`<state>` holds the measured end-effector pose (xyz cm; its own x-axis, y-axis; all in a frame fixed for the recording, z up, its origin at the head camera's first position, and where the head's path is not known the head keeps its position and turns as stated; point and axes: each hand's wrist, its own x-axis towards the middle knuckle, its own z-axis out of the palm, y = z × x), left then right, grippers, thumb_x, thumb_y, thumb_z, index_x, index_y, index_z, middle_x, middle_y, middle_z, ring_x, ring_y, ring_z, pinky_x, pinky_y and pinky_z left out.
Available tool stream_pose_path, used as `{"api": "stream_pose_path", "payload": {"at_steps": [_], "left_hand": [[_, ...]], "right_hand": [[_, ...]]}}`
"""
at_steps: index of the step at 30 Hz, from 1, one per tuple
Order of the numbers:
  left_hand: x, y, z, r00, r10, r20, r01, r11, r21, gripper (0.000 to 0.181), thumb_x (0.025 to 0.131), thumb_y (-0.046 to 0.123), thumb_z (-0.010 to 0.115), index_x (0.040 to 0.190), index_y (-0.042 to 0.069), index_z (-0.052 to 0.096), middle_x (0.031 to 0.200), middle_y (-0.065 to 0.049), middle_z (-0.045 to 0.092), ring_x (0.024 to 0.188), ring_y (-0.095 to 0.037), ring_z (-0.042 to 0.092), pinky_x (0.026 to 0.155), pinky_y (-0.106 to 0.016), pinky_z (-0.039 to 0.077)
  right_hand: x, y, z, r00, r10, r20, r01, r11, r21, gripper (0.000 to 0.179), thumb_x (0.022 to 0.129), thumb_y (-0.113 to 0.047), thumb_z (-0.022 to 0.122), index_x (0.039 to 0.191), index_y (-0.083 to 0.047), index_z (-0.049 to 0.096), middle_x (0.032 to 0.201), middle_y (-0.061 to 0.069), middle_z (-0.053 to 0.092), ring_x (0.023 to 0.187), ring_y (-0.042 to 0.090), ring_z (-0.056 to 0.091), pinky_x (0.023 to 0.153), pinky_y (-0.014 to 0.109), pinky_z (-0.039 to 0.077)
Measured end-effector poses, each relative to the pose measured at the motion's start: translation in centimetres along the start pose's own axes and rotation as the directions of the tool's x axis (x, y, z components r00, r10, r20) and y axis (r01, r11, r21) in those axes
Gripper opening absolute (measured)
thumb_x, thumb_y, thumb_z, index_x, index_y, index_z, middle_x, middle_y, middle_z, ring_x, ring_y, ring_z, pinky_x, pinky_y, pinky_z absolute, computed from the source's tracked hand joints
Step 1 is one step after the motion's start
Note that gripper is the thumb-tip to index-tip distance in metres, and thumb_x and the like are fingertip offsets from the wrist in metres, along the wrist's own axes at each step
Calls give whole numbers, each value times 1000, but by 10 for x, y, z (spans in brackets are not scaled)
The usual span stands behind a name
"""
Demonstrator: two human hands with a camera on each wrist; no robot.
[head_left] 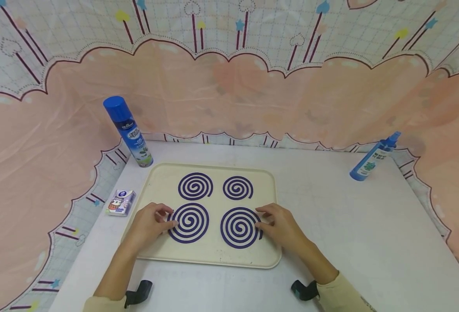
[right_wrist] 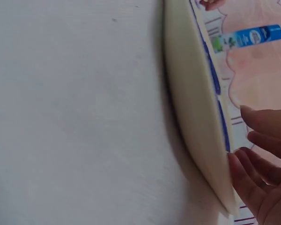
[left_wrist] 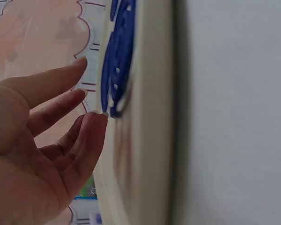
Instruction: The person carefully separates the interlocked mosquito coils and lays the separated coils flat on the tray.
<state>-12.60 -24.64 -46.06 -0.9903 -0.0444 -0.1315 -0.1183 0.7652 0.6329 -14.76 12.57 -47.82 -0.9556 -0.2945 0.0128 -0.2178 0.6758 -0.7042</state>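
Observation:
Dark blue spiral mosquito coils lie flat on a cream tray (head_left: 161, 182), two in a back row and two in front. At the outer left edge of the front left coil (head_left: 189, 222) is my left hand (head_left: 147, 226), thumb and fingers apart. My right hand (head_left: 281, 227) is at the right edge of the front right coil (head_left: 239, 228), its thumb and fingertips likewise spread. Behind them lie the back left coil (head_left: 195, 187) and the smaller back right coil (head_left: 237, 188). Both wrist views show loosely bent fingers near the coils; whether they touch is hard to tell.
A blue aerosol can (head_left: 133, 136) stands past the tray's back left corner. A tissue pack (head_left: 121, 203) lies left of the tray. Farther right on the white table (head_left: 330, 216) stands a blue spray bottle (head_left: 373, 158). Patterned cloth (head_left: 229, 95) hangs behind.

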Motion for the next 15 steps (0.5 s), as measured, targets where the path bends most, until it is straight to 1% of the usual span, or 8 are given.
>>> {"api": "stream_pose_path", "payload": {"at_steps": [3,7,11,13,15], "left_hand": [[7,11,-3,1000,21,-9,-21,1000,23,34,86,23,82,114,7,71,103,-13,64,88,-22,59,66,-24,46],[18,29,-8,999,47,-7,-46,998,33,36,89,28,80,117,9,70,112,-14,66,95,-24,62,72,-27,53],[29,49,-12,994,108,-12,-107,993,51,40,90,33,78,123,11,69,120,-14,66,105,-28,63,82,-38,56],[35,59,-14,990,142,-16,-141,988,69,44,91,35,77,127,13,67,126,-13,65,111,-30,62,89,-45,56],[42,70,-16,982,186,-25,-182,979,94,47,92,35,76,131,13,65,133,-13,63,119,-33,60,97,-52,53]], "right_hand": [[3,-1,-9,1000,12,-2,-12,1000,11,40,87,-13,81,125,-9,70,122,10,70,104,23,70,81,29,64],[12,1,-22,1000,9,-11,-9,1000,-24,41,91,-19,78,130,-10,67,128,10,68,112,27,67,86,36,64],[22,2,-37,1000,1,-29,-3,996,-85,43,93,-24,75,132,-11,66,135,13,66,119,31,65,93,45,63],[28,1,-46,999,-13,-41,8,992,-128,44,93,-25,75,133,-10,65,138,14,64,124,34,63,98,49,60],[35,-1,-56,998,-36,-55,26,985,-173,46,93,-26,75,135,-9,64,141,16,61,130,37,59,105,53,56]]}}
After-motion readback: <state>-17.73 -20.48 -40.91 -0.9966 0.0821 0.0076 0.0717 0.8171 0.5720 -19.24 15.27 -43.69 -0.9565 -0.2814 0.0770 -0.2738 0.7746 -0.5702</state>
